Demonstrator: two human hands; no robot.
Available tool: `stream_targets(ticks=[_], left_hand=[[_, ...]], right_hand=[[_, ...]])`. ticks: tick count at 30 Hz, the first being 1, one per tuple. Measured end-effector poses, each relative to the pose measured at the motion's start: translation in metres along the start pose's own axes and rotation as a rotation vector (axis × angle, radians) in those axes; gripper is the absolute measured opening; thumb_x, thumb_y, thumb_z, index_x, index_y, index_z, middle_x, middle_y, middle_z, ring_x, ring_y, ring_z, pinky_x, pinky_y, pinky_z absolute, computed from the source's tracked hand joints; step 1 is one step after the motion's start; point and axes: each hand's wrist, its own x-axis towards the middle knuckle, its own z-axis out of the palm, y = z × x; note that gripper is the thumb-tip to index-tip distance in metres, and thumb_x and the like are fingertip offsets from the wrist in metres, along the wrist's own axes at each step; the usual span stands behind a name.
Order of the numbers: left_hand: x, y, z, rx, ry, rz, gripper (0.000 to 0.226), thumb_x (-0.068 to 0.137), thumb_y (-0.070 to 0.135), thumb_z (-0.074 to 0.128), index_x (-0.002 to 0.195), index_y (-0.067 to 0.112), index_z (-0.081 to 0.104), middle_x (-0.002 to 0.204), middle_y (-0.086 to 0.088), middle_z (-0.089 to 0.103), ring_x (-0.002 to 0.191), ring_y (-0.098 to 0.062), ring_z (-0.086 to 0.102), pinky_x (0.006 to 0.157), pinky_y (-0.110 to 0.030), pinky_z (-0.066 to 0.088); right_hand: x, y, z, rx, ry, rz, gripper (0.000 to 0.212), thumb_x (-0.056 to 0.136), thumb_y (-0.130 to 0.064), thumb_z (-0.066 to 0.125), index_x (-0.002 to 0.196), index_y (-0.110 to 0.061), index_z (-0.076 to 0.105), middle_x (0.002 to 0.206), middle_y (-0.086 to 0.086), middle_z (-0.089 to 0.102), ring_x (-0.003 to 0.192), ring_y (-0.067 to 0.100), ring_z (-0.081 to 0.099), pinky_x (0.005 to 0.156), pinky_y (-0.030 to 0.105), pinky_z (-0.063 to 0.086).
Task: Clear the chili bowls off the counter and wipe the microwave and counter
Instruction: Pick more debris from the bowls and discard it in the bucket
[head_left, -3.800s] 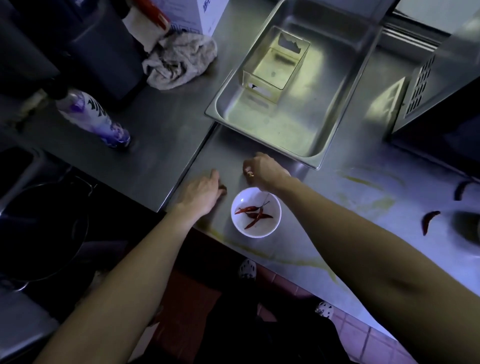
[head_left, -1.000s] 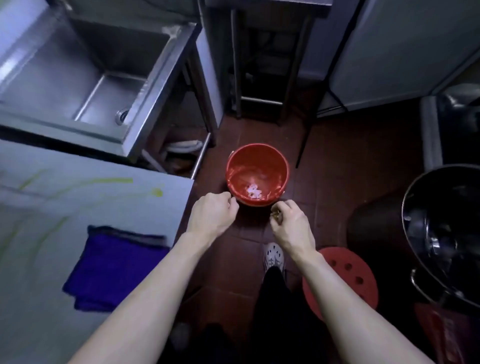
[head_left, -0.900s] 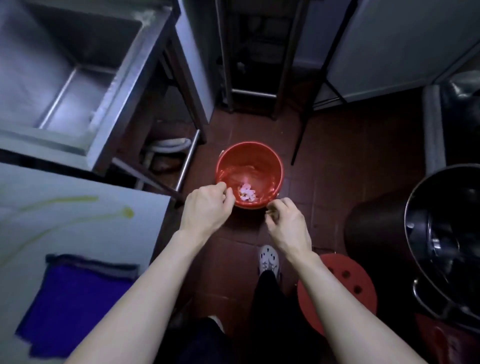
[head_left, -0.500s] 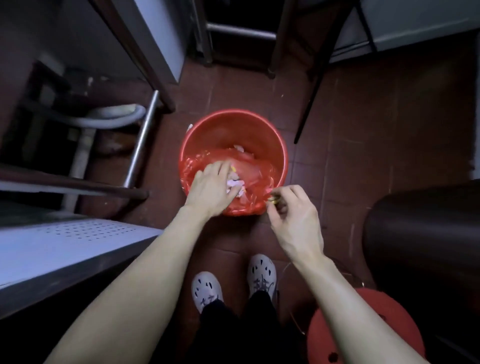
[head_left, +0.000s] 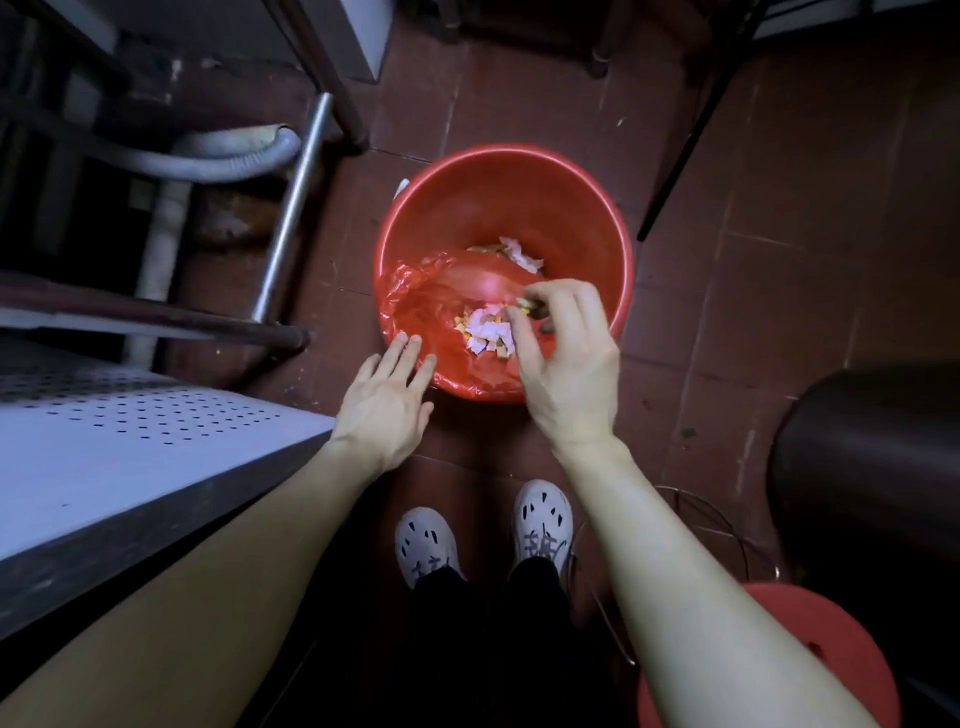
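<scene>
The right hand (head_left: 569, 364) is over the red bucket (head_left: 498, 197) on the floor (head_left: 779, 291). Its fingers (head_left: 548, 292) are curled and pinch a small yellow bit (head_left: 524, 310). The left hand (head_left: 384, 410) is flat and holds nothing, with its fingertips at the bucket's near rim. Scraps (head_left: 488, 332) lie inside.

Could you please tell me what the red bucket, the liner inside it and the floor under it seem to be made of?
The bucket looks like smooth moulded plastic, with an even, glossy rim. The liner seems to be thin plastic film: crinkled, shiny and slightly see-through. The floor looks like matte reddish-brown tile, judging by its grout lines.
</scene>
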Motion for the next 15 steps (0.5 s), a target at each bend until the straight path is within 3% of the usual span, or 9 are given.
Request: stream_targets(ticks=[3,5,10,15], left_hand=[[-0.001,0.0,-0.002,0.025,0.012,0.007,0.071,0.111,0.045,0.037,0.172,0.017,0.015,0.181,-0.009,0.002,0.168,-0.025,-0.003,0.134,-0.044,0.016],[-0.003,0.001,-0.007,0.03,0.014,0.003,0.07,0.111,0.044,0.038,0.172,0.016,0.017,0.181,-0.01,0.006,0.168,-0.025,0.001,0.134,-0.044,0.016],[-0.03,0.009,-0.044,0.017,0.067,-0.004,0.063,0.109,0.038,0.044,0.166,0.014,0.037,0.177,-0.009,0.027,0.165,-0.023,0.021,0.133,-0.044,0.021],[-0.095,0.03,-0.135,-0.086,0.231,-0.06,0.05,0.104,0.033,0.057,0.149,0.011,0.06,0.161,-0.01,0.054,0.151,-0.028,0.047,0.125,-0.046,0.033]], right_hand=[[0.003,0.036,0.031,-0.27,-0.498,0.193,0.043,0.102,-0.012,0.067,0.143,-0.009,0.059,0.137,0.009,0.055,0.12,0.035,0.064,0.102,0.045,0.053],[0.002,0.042,0.031,-0.384,-0.634,0.179,0.046,0.099,-0.004,0.063,0.145,-0.008,0.058,0.136,0.011,0.056,0.121,0.038,0.063,0.103,0.046,0.052],[-0.01,0.01,-0.02,-0.42,-0.634,0.064,0.039,0.097,-0.012,0.062,0.137,-0.01,0.062,0.127,0.009,0.062,0.114,0.036,0.064,0.098,0.046,0.054],[-0.02,-0.054,-0.094,-0.425,-0.623,-0.032,0.031,0.095,-0.013,0.063,0.126,-0.009,0.067,0.116,0.008,0.066,0.106,0.035,0.065,0.095,0.045,0.056]])
